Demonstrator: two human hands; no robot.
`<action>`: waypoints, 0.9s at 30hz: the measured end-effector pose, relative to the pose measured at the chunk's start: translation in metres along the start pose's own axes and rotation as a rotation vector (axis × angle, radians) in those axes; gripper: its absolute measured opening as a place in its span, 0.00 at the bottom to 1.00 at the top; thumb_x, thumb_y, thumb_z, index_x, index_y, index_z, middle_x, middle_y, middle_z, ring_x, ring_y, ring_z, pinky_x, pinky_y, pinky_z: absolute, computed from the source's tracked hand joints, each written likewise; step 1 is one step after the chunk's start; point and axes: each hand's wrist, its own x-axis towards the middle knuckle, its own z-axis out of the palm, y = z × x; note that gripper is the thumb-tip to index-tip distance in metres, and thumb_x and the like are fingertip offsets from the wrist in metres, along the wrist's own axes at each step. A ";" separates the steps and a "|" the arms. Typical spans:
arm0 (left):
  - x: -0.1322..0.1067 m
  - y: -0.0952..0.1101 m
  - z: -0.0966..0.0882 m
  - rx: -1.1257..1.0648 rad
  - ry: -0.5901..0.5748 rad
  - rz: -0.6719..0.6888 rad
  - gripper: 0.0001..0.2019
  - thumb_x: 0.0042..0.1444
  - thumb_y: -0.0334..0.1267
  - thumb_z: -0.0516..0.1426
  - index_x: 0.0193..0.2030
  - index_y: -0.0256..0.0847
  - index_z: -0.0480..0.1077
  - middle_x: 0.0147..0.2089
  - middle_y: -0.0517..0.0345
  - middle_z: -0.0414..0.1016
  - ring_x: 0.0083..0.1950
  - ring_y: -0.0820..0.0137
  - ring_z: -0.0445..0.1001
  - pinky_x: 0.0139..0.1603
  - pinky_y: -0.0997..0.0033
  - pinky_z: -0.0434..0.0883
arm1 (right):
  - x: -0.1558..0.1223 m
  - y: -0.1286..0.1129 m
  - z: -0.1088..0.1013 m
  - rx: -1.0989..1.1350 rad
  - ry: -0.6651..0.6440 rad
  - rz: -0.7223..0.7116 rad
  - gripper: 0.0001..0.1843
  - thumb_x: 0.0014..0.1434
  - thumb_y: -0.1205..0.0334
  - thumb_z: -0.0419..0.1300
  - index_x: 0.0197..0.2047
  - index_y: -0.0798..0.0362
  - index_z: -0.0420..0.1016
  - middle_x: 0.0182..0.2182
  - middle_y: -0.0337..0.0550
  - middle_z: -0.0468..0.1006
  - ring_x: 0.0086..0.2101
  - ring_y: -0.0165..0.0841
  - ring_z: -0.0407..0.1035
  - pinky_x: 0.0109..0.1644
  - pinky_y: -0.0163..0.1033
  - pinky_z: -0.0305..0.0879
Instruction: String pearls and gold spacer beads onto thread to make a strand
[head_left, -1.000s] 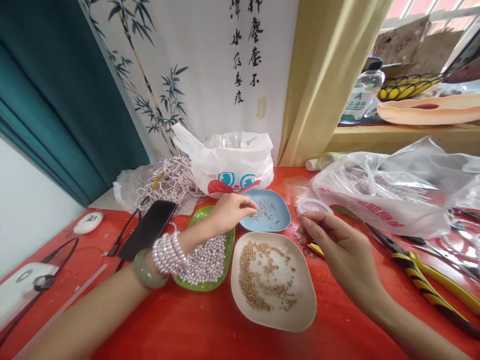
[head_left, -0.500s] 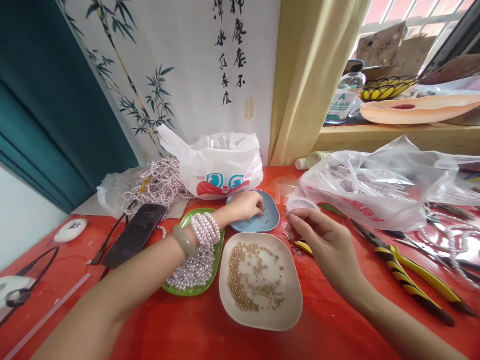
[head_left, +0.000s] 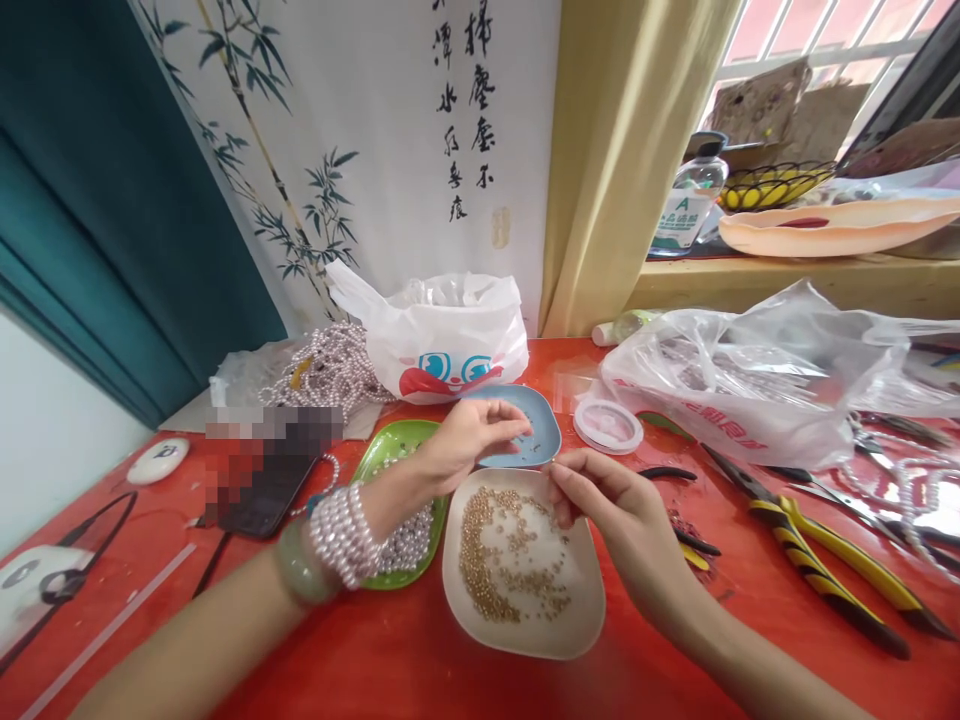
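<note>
My left hand (head_left: 476, 435) is over the near left edge of the blue plate (head_left: 549, 440), thumb and fingers pinched together; whatever they hold is too small to make out. Strands of lilac pearl beads (head_left: 345, 537) and a pale green bangle (head_left: 298, 565) circle that wrist. My right hand (head_left: 611, 495) pinches something tiny above the far right rim of the beige plate (head_left: 525, 642). Gold beads (head_left: 474, 560) lie scattered in the beige plate. Partly hidden by my left wrist, the green plate (head_left: 390, 437) holds loose lilac pearls (head_left: 411, 545).
Yellow-black pliers (head_left: 817, 560), small pliers (head_left: 694, 540) and scissors (head_left: 840, 495) lie at the right. A round clear container (head_left: 609, 425) sits beyond my right hand. Plastic bags (head_left: 450, 340) and bead strands (head_left: 330, 370) line the back; a phone (head_left: 266, 495) lies left.
My left hand has drawn back toward me from the middle of the blue plate. My right hand has moved left, from beside the clear container to the beige plate's rim, closer to the left hand.
</note>
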 end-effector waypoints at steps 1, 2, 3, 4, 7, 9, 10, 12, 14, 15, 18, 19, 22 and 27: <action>-0.010 0.001 0.001 -0.185 -0.005 -0.062 0.06 0.46 0.32 0.59 0.29 0.34 0.66 0.30 0.59 0.68 0.29 0.78 0.68 0.34 0.77 0.66 | -0.002 0.001 0.003 0.021 -0.021 0.018 0.12 0.54 0.58 0.54 0.22 0.54 0.64 0.17 0.35 0.65 0.20 0.25 0.60 0.25 0.32 0.59; -0.019 0.001 0.002 -0.311 0.013 -0.093 0.07 0.44 0.31 0.60 0.29 0.33 0.66 0.29 0.61 0.67 0.28 0.80 0.67 0.33 0.78 0.66 | -0.005 0.001 0.005 0.041 -0.042 0.034 0.13 0.54 0.58 0.54 0.22 0.54 0.64 0.17 0.35 0.65 0.19 0.25 0.60 0.25 0.32 0.58; -0.026 0.000 0.003 -0.395 0.019 -0.113 0.08 0.42 0.30 0.61 0.30 0.33 0.67 0.29 0.61 0.67 0.27 0.80 0.67 0.32 0.79 0.66 | -0.007 0.002 0.007 0.056 -0.058 0.048 0.12 0.54 0.58 0.54 0.22 0.54 0.63 0.17 0.35 0.65 0.19 0.25 0.60 0.24 0.32 0.58; -0.031 -0.001 0.004 -0.452 0.023 -0.126 0.08 0.41 0.29 0.62 0.30 0.33 0.67 0.28 0.61 0.67 0.27 0.80 0.67 0.31 0.80 0.66 | -0.009 0.003 0.009 0.069 -0.068 0.058 0.12 0.53 0.58 0.54 0.22 0.54 0.63 0.17 0.35 0.65 0.19 0.25 0.59 0.24 0.32 0.58; -0.035 -0.006 0.007 -0.537 0.011 -0.115 0.08 0.41 0.29 0.63 0.29 0.33 0.68 0.29 0.60 0.68 0.29 0.79 0.67 0.31 0.80 0.66 | -0.012 0.005 0.011 0.096 -0.076 0.064 0.11 0.53 0.59 0.54 0.23 0.55 0.63 0.16 0.34 0.66 0.18 0.24 0.60 0.24 0.31 0.57; -0.033 -0.009 0.007 -0.568 -0.010 -0.097 0.07 0.43 0.29 0.62 0.29 0.33 0.69 0.30 0.60 0.68 0.29 0.79 0.67 0.32 0.80 0.66 | -0.013 0.007 0.011 0.113 -0.076 0.058 0.11 0.54 0.60 0.54 0.22 0.55 0.63 0.17 0.34 0.66 0.18 0.24 0.60 0.24 0.31 0.57; -0.033 -0.010 0.007 -0.576 -0.021 -0.092 0.06 0.43 0.30 0.62 0.29 0.33 0.69 0.30 0.60 0.67 0.29 0.80 0.67 0.33 0.81 0.67 | -0.014 0.007 0.011 0.123 -0.076 0.053 0.11 0.54 0.60 0.53 0.22 0.55 0.63 0.17 0.34 0.66 0.19 0.24 0.60 0.25 0.31 0.57; -0.032 -0.013 0.007 -0.580 -0.037 -0.092 0.05 0.45 0.30 0.61 0.29 0.33 0.69 0.31 0.60 0.67 0.29 0.80 0.67 0.34 0.81 0.67 | -0.014 0.009 0.011 0.138 -0.075 0.044 0.11 0.54 0.60 0.53 0.22 0.55 0.63 0.17 0.34 0.66 0.18 0.24 0.60 0.25 0.31 0.57; -0.032 -0.014 0.006 -0.571 -0.047 -0.090 0.04 0.45 0.30 0.61 0.29 0.33 0.69 0.31 0.60 0.67 0.29 0.81 0.67 0.34 0.81 0.66 | -0.014 0.010 0.011 0.143 -0.073 0.037 0.10 0.53 0.61 0.53 0.23 0.55 0.63 0.17 0.34 0.66 0.18 0.24 0.60 0.24 0.31 0.57; -0.033 -0.014 0.006 -0.566 -0.048 -0.088 0.04 0.45 0.30 0.61 0.29 0.33 0.69 0.31 0.60 0.67 0.29 0.81 0.67 0.34 0.81 0.66 | -0.014 0.011 0.011 0.141 -0.072 0.038 0.10 0.53 0.61 0.53 0.23 0.55 0.63 0.17 0.34 0.66 0.18 0.24 0.60 0.24 0.31 0.57; -0.034 -0.015 0.006 -0.557 -0.040 -0.091 0.05 0.44 0.30 0.62 0.28 0.33 0.70 0.31 0.60 0.67 0.29 0.81 0.67 0.34 0.81 0.66 | -0.014 0.012 0.011 0.130 -0.076 0.050 0.09 0.53 0.62 0.53 0.23 0.55 0.63 0.17 0.34 0.66 0.19 0.24 0.60 0.24 0.31 0.56; -0.034 -0.015 0.006 -0.556 -0.033 -0.094 0.05 0.44 0.30 0.62 0.28 0.33 0.70 0.31 0.60 0.67 0.29 0.80 0.67 0.34 0.80 0.66 | -0.014 0.012 0.011 0.126 -0.077 0.057 0.09 0.53 0.62 0.53 0.22 0.55 0.62 0.17 0.33 0.66 0.19 0.24 0.60 0.25 0.30 0.56; -0.034 -0.015 0.007 -0.550 -0.018 -0.104 0.05 0.43 0.30 0.62 0.28 0.33 0.70 0.31 0.60 0.68 0.30 0.80 0.67 0.35 0.80 0.66 | -0.013 0.011 0.011 0.120 -0.076 0.073 0.10 0.53 0.62 0.52 0.22 0.54 0.62 0.16 0.33 0.66 0.18 0.24 0.60 0.25 0.31 0.56; -0.034 -0.015 0.006 -0.531 -0.007 -0.104 0.06 0.42 0.30 0.63 0.28 0.34 0.71 0.31 0.60 0.69 0.30 0.80 0.67 0.36 0.78 0.66 | -0.012 0.012 0.012 0.107 -0.071 0.069 0.10 0.52 0.61 0.53 0.22 0.54 0.62 0.17 0.35 0.66 0.18 0.25 0.60 0.24 0.32 0.56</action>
